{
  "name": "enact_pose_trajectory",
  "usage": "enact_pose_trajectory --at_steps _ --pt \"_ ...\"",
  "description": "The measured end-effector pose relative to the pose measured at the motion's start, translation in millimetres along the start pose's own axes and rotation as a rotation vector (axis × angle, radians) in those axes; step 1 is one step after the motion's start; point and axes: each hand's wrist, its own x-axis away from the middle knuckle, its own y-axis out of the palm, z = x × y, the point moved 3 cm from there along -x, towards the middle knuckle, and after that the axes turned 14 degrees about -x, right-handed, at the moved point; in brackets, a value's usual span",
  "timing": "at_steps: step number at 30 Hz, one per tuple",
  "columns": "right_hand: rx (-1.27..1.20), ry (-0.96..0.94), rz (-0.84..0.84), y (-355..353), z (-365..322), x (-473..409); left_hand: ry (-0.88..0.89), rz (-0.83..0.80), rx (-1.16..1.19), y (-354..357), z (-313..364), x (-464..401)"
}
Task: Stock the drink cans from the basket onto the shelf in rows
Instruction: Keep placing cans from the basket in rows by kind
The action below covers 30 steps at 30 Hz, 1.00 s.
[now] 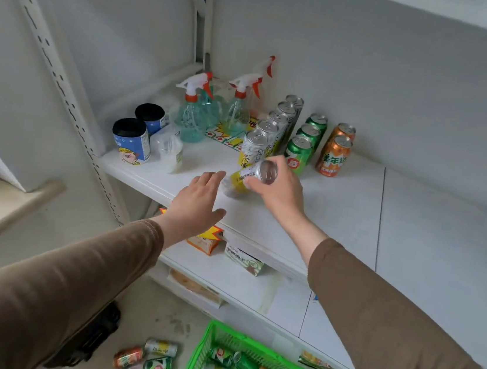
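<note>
I am putting drink cans on the flat white metal shelf (339,214) in neat lines going front to back. The tall thin white and yellow tea cans (265,132) make one line, the short green soda cans (298,153) make the next, and the short orange soda cans (333,158) make a third. Each kind has its own line, so I think the can I hold belongs at the front of the white and yellow line.

My right hand (278,188) holds one more tall white and yellow can (251,176). It is tipped over, with its shiny end facing up at me and its other end low, near the shelf. My fingers and thumb curl round its side near the shiny end. It is just in front of the first can in its line.

My left hand (196,192) is flat and spread, holding nothing. Its fingertips reach toward the low end of the can. I think it is there to steady the can as I stand it up.

More cans wait in the green plastic basket (199,360) on the floor, and a few loose cans (147,359) lie beside it.
</note>
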Motion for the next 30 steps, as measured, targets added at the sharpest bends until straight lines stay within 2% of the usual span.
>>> enact_pose_trajectory --at_steps 4,10,14,19,25,30 --pt "0.089 -0.041 -0.015 2 -17 -13 0.039 0.001 0.001 0 -12 -10" --pt "-0.036 -0.054 -0.032 20 -17 -12 0.080 0.001 0.010 3 -18 -19" --pt "-0.095 0.044 0.018 40 2 -3 0.085 -0.017 0.019 6 -25 -23" --pt "-0.153 0.187 0.002 66 39 17 0.102 -0.021 0.020 11 -35 -22" --pt "-0.154 0.212 0.168 83 37 20 0.106 -0.023 0.027 15 -40 -22" --pt "-0.107 0.185 0.177 89 41 11 0.111 -0.028 0.031 16 -41 -22"
